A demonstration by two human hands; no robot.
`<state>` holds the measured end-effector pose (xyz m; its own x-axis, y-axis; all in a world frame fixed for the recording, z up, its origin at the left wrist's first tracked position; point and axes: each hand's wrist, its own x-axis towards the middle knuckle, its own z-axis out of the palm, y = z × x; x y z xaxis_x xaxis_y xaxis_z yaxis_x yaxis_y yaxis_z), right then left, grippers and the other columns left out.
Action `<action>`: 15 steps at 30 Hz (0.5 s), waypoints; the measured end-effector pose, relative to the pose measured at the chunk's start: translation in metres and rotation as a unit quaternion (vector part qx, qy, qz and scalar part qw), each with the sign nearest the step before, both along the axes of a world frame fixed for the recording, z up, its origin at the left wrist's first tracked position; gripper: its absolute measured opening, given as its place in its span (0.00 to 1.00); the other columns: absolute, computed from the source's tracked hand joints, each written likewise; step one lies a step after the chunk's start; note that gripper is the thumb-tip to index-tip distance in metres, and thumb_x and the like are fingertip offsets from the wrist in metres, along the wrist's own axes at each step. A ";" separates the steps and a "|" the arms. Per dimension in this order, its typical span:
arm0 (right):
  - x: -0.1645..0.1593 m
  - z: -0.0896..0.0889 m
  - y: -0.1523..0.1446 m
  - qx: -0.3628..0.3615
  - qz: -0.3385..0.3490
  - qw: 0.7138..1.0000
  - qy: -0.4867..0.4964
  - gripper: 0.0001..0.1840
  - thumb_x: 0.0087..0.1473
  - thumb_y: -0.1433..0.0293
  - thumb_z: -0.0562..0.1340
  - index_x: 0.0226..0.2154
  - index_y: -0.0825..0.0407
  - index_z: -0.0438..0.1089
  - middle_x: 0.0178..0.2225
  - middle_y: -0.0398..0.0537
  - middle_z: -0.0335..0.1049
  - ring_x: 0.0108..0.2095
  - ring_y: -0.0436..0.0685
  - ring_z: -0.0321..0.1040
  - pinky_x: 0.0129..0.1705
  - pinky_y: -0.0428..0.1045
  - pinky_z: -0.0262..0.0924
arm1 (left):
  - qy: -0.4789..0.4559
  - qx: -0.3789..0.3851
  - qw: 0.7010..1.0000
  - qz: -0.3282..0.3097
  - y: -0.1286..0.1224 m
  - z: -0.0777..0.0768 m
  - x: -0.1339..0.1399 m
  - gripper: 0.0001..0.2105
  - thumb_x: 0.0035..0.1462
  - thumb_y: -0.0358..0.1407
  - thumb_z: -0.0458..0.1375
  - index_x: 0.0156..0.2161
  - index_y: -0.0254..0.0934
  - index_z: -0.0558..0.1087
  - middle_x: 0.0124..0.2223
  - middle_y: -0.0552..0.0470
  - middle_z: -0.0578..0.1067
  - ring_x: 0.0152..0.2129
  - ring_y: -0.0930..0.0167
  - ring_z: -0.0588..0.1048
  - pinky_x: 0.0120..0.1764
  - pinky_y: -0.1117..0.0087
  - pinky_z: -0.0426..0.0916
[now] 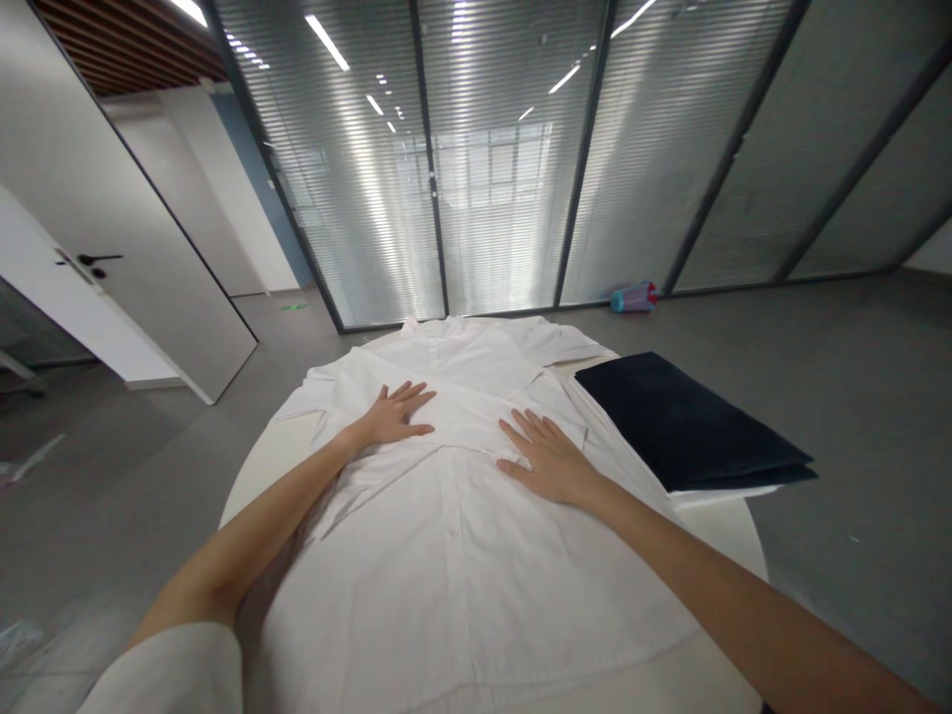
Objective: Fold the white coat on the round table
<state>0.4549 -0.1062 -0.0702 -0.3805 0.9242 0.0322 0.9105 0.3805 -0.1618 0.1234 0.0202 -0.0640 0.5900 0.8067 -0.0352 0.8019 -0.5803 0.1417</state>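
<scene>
Round white counter here, sitting on a grey floor. A white shirt is spread flat across most of it, collar at the far edge, hem hanging off the near edge, both sleeves folded in over the chest. Just to the right of the shirt there's a dark folded cloth — its right corner pokes out past the counter's rim. Bare counter shows only at the left edge and the near right — everything else is covered.

The round white table is viewed closely from head height, looking forward and down, filling the lower centre.
</scene>
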 end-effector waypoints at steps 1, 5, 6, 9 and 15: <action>0.000 -0.001 0.000 0.003 0.001 1.000 0.002 0.43 0.64 0.43 0.45 0.71 0.51 0.49 0.72 0.57 0.40 0.72 0.67 0.36 0.70 0.64 0.39 | -0.001 0.001 1.000 0.001 0.000 0.000 0.000 0.40 0.58 0.63 0.51 0.71 0.52 0.50 0.73 0.48 0.48 0.70 0.51 0.46 0.64 0.37 0.37; 0.003 -0.005 0.000 0.013 0.004 1.000 0.005 0.43 0.64 0.43 0.46 0.70 0.53 0.50 0.71 0.58 0.41 0.71 0.67 0.38 0.69 0.63 0.40 | -0.015 0.008 1.000 0.008 -0.001 -0.003 0.001 0.38 0.59 0.62 0.51 0.71 0.53 0.52 0.73 0.49 0.50 0.70 0.53 0.47 0.66 0.41 0.38; 0.004 -0.006 0.000 0.012 0.002 1.000 0.005 0.44 0.64 0.43 0.46 0.70 0.54 0.50 0.72 0.58 0.41 0.71 0.67 0.38 0.69 0.63 0.40 | -0.020 0.009 1.000 0.008 -0.002 -0.004 0.001 0.37 0.60 0.62 0.50 0.70 0.53 0.52 0.73 0.50 0.50 0.69 0.54 0.48 0.66 0.42 0.38; 0.007 -0.003 -0.002 0.014 -0.001 1.000 0.009 0.43 0.63 0.43 0.47 0.70 0.53 0.52 0.71 0.57 0.44 0.71 0.66 0.41 0.69 0.62 0.42 | -0.041 0.020 0.999 0.020 -0.003 -0.007 -0.001 0.34 0.62 0.59 0.50 0.69 0.51 0.56 0.72 0.51 0.54 0.69 0.56 0.52 0.67 0.45 0.41; 0.015 0.020 0.000 0.081 -0.143 0.984 0.063 0.25 0.69 0.58 0.47 0.37 0.51 0.76 0.42 0.54 0.76 0.45 0.60 0.72 0.47 0.52 0.61 | -0.254 0.042 0.926 0.276 0.040 0.006 -0.027 0.17 0.52 0.46 0.63 0.42 0.37 0.79 0.56 0.40 0.75 0.60 0.49 0.65 0.61 0.52 0.57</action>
